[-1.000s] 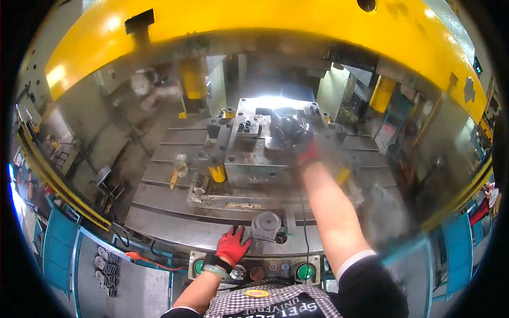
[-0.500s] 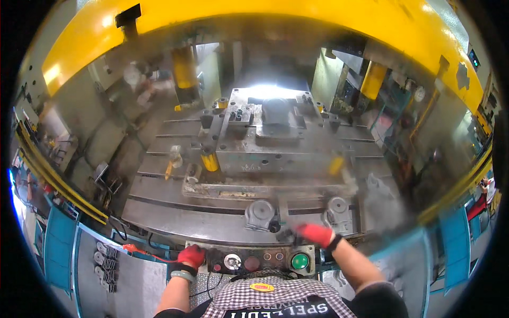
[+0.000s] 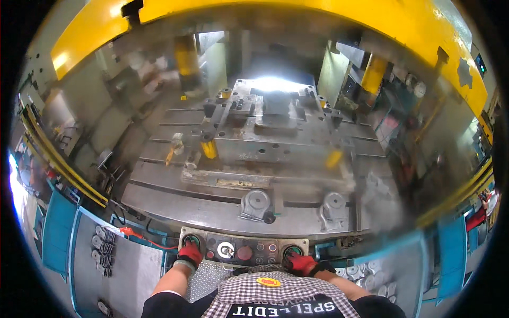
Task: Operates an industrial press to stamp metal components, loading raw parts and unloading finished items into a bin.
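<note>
A control panel lies at the front edge of the press bed, with a round green button at each end. On the left green button rests my left hand in a red glove with dark fingertips, fingers stretched onto it. My right hand, gloved alike, reaches over the right green button with its fingers out. Neither holds anything. Beyond the panel, a grey cast metal part with a round boss sits on the bed. A similar cast part stands further right.
A steel die block sits mid-bed, under the yellow press frame. A yellow-handled brush lies left of it. Metal parts fill a left tray and a right one. An orange-red cable runs to the panel.
My right hand has come back from above the bed's front edge down onto the right green button. My left hand has shifted from the panel's left corner onto the left green button.
</note>
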`<state>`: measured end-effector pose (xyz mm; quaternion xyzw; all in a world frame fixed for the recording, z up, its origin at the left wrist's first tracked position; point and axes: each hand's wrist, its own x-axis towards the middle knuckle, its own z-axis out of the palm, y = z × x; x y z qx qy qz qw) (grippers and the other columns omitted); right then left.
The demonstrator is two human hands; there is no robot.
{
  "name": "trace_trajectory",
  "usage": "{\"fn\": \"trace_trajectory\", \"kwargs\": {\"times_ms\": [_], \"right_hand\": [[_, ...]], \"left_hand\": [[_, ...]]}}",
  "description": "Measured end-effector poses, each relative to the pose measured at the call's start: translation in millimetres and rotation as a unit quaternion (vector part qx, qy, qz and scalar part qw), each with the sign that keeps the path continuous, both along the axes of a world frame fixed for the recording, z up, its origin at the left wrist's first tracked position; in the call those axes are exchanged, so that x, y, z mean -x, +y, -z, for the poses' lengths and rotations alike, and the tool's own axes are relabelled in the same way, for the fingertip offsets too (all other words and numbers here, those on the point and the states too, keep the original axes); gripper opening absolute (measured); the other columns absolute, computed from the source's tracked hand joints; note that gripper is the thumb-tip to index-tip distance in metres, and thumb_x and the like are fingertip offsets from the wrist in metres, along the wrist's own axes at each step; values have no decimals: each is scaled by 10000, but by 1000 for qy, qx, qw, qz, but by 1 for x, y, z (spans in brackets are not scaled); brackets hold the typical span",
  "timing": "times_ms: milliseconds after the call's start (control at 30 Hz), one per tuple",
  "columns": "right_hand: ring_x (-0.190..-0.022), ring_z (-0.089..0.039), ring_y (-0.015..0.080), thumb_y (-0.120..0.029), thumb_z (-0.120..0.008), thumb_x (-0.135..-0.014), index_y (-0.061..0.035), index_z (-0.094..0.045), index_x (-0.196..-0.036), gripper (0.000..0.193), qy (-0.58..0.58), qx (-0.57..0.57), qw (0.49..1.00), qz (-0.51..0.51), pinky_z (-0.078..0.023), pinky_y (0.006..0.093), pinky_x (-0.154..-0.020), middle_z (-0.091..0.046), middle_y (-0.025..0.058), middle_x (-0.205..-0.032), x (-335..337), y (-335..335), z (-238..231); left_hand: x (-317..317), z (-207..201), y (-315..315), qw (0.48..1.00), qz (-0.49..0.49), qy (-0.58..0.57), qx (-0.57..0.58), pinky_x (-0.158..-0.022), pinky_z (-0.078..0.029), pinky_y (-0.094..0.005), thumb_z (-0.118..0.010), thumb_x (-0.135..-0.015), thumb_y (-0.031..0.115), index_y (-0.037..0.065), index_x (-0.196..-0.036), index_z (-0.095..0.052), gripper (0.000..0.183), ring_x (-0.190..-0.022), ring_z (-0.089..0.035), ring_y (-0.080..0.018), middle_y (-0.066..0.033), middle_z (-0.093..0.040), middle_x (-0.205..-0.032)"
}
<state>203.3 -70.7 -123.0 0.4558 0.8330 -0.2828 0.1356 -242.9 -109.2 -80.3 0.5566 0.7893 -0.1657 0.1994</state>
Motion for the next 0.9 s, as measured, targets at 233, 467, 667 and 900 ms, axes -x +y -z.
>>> {"fn": "trace_trajectory", "kwargs": {"times_ms": [233, 467, 667, 900], "right_hand": [[-981, -580, 346, -521, -415, -849, -163, -479, -1221, 520, 3, -16, 1000, -10, -487, 454, -780, -384, 166, -1326, 2, -1, -20], [-928, -593, 349, -525, -445, -840, -134, -503, -1193, 530, 28, -38, 999, -11, -492, 437, -766, -452, 171, -1262, 3, 0, -23], [-1075, -538, 318, -605, -367, -835, -176, -467, -1262, 613, -26, 16, 1000, -8, -458, 467, -838, -361, 146, -1367, 2, 2, -18], [-1030, -561, 315, -525, -400, -852, -135, -476, -1232, 550, 26, -51, 998, -34, -480, 437, -802, -431, 169, -1297, -1, 0, 0]], "left_hand": [[-12, -28, 1, 1000, -18, -9, 5, -900, -439, -447, -328, -886, 256, -9, -1341, -338, 527, -1186, -461, -352, -271, -333, -1361], [3, 10, 0, 997, 44, 14, -54, -879, -453, -453, -357, -863, 260, -16, -1318, -363, 532, -1140, -496, -363, -261, -382, -1327], [7, 19, -1, 999, 4, 6, -32, -881, -448, -458, -333, -863, 262, -27, -1325, -344, 546, -1138, -493, -379, -279, -353, -1343], [4, 9, -1, 999, 7, -13, -46, -899, -443, -430, -306, -866, 264, -34, -1326, -338, 549, -1124, -508, -363, -284, -347, -1343]]}}
